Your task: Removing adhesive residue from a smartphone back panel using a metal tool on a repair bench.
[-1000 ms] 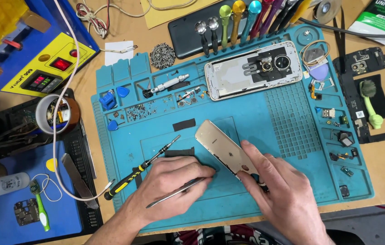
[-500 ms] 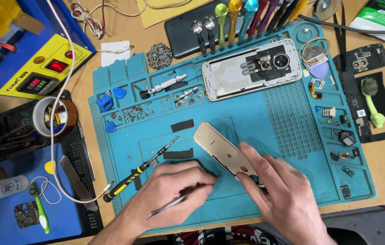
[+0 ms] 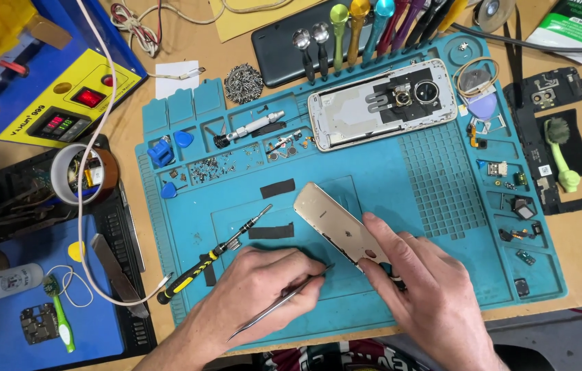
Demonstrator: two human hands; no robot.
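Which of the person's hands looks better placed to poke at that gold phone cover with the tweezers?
Probably the left hand: it grips the tweezers, whose tips point toward the gold phone cover. The right hand rests on the cover's near end, apparently steadying it.

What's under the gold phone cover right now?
The gold phone cover lies on the blue work mat. The right hand pins its near end, hiding that part. The left hand holds tweezers toward it. Anything beneath the cover is hidden.
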